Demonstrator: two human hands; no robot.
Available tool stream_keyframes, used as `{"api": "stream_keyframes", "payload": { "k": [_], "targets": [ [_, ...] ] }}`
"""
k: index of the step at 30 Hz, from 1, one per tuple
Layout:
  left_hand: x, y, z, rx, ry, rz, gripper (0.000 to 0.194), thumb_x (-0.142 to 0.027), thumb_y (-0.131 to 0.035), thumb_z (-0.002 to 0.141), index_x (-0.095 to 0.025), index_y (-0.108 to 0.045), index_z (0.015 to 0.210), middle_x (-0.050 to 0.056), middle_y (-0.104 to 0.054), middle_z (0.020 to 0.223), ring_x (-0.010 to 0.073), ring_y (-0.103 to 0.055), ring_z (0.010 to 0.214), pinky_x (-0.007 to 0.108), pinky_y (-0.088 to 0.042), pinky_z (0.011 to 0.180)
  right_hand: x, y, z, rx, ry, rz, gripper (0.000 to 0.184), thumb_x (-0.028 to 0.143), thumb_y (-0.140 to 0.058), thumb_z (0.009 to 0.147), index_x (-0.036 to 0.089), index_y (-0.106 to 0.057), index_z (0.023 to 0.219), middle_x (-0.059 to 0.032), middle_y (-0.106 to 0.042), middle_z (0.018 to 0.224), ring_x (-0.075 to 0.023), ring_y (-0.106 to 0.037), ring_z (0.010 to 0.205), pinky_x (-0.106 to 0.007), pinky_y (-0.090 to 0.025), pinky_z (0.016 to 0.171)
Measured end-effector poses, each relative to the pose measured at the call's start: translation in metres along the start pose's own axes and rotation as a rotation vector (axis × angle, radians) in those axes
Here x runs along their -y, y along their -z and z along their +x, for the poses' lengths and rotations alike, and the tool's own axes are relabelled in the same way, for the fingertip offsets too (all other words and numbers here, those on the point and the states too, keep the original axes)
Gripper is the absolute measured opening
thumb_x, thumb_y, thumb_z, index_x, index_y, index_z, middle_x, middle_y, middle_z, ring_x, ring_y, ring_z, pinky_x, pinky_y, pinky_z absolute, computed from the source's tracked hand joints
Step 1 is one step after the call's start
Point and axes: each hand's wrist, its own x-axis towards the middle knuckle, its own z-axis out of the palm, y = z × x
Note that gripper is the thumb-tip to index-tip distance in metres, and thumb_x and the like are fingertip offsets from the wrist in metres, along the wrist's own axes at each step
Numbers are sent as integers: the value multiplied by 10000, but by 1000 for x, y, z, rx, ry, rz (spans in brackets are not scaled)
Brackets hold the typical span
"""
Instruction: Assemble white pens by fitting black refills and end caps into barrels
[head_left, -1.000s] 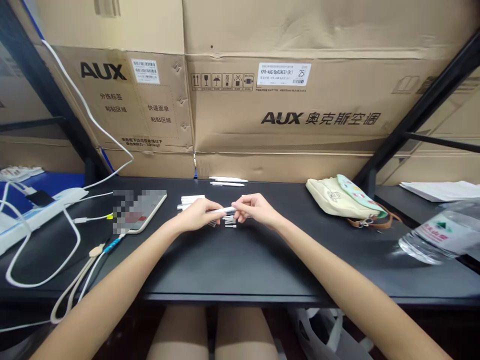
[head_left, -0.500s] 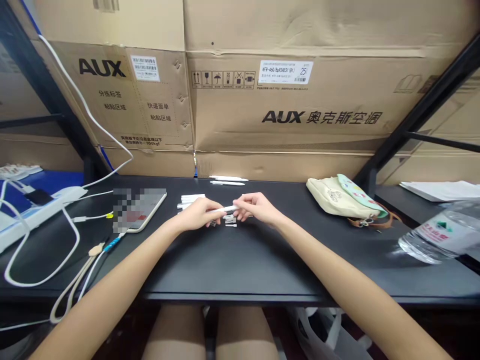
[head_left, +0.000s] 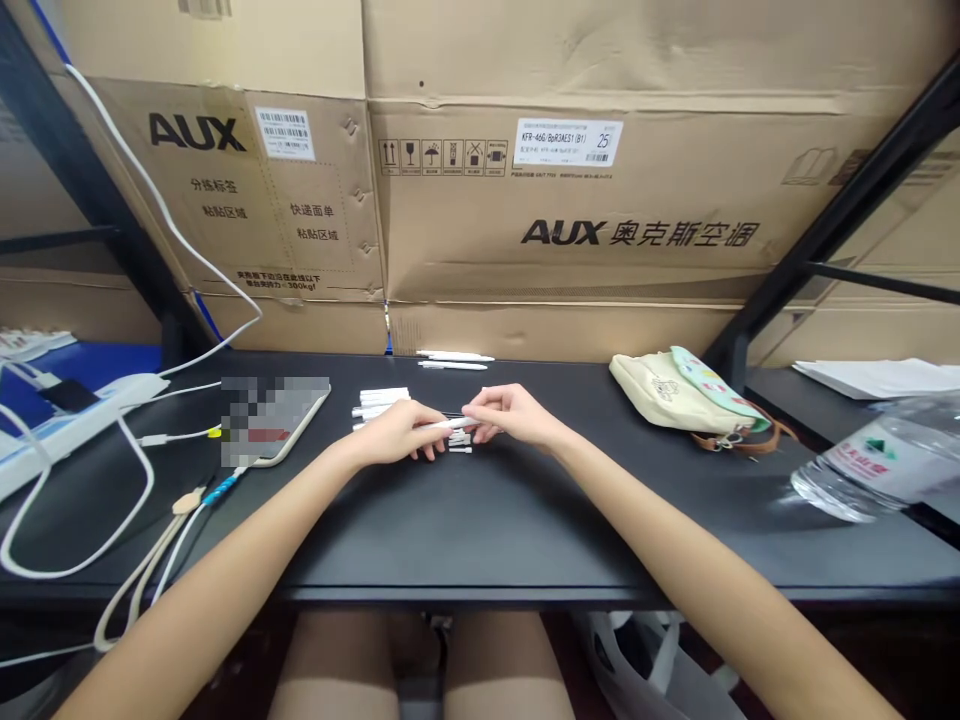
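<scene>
Above the black desk, my left hand [head_left: 397, 432] is closed on the left part of a slim white pen [head_left: 453, 424]. At the pen's right end, the fingertips of my right hand [head_left: 514, 413] are pinched together on it. A thin dark strip shows just above the pen, too small to make out. Beyond my left hand lie several white pen barrels [head_left: 384, 396] side by side, partly hidden by the hand. Several small white pen parts [head_left: 460, 448] lie below and behind the pen, partly covered by my fingers.
Whole white pens [head_left: 454, 357] lie by the cardboard at the back. To the left are a phone [head_left: 296, 425], cables and a power strip [head_left: 82, 425]. A cream pouch [head_left: 652, 390] and a water bottle [head_left: 862, 470] are on the right. The desk's front edge [head_left: 480, 592] is near me.
Both hands stay in nearly the same place. The pen between them has tilted slightly, and a thin dark strip now shows above it. The whole view has shifted a little.
</scene>
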Motion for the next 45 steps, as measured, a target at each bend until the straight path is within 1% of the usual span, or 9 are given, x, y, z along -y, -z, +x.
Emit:
{"api": "stream_keyframes", "payload": {
  "k": [7, 12, 15, 18, 20, 33, 37, 41, 45],
  "targets": [
    [-3, 0, 0, 24, 5, 2, 467, -532, -438, 842, -112, -623, 756, 85, -666, 758, 143, -626, 614, 198, -450, 470, 3, 1, 0, -80, 49, 3, 313, 326, -800, 539, 149, -638, 741, -15, -643, 685, -126, -599, 640, -262, -499, 609],
    [-5, 0, 0, 38, 21, -51, 463, -509, -416, 856, -102, -620, 770, 97, -664, 787, 133, -601, 597, 207, -449, 462, 3, 2, 2, -179, 62, 189, 335, 309, -817, 506, 155, -620, 728, -11, -643, 696, -101, -571, 615, -227, -449, 556],
    [-3, 0, 1, 6, -2, -84, 433, -467, -410, 866, -101, -610, 981, 88, -659, 819, 115, -561, 573, 210, -436, 459, 3, 2, 4, -266, 81, 316, 347, 301, -822, 503, 177, -621, 757, 15, -620, 684, -71, -519, 568, -215, -415, 537],
    [1, 0, 1, -39, -74, -71, 492, -418, -413, 882, -138, -449, 1285, 43, -641, 785, 103, -528, 587, 209, -431, 515, 0, 0, 6, -360, 126, 348, 323, 342, -816, 517, 180, -605, 700, 28, -577, 635, -55, -443, 497, -223, -394, 494],
    [4, 0, 1, -54, -115, -45, 516, -394, -402, 894, -165, -377, 1356, 23, -625, 775, 100, -525, 615, 214, -431, 572, -2, -2, 7, -403, 148, 341, 332, 377, -810, 521, 182, -597, 684, 17, -577, 642, -72, -469, 522, -231, -416, 503],
    [2, 2, 1, -114, -133, 20, 450, -352, -351, 903, -201, -443, 1317, 3, -585, 776, 98, -443, 585, 217, -367, 570, -10, 8, 13, -566, 218, 341, 341, 441, -766, 570, 196, -569, 702, -7, -608, 710, -119, -586, 649, -255, -500, 594],
    [1, 3, 1, -181, -119, 10, 443, -353, -356, 894, -178, -462, 1287, 10, -590, 790, 93, -417, 558, 217, -358, 549, -16, 32, 16, -620, 229, 162, 329, 402, -785, 521, 180, -601, 677, -22, -632, 698, -158, -616, 695, -305, -519, 676],
    [2, 4, 2, -246, -94, -17, 442, -357, -374, 877, -155, -467, 1260, 28, -606, 809, 96, -432, 561, 218, -368, 533, -25, 53, 17, -474, 156, -147, 285, 362, -772, 504, 162, -617, 634, -39, -655, 675, -173, -610, 657, -315, -496, 661],
    [5, 4, 2, -256, -91, -12, 439, -362, -377, 872, -154, -473, 1246, 32, -618, 812, 91, -433, 544, 217, -378, 523, -29, 57, 16, -333, 152, -397, 220, 347, -719, 563, 157, -643, 646, -28, -650, 656, -140, -548, 585, -282, -448, 580]
  ]
}}
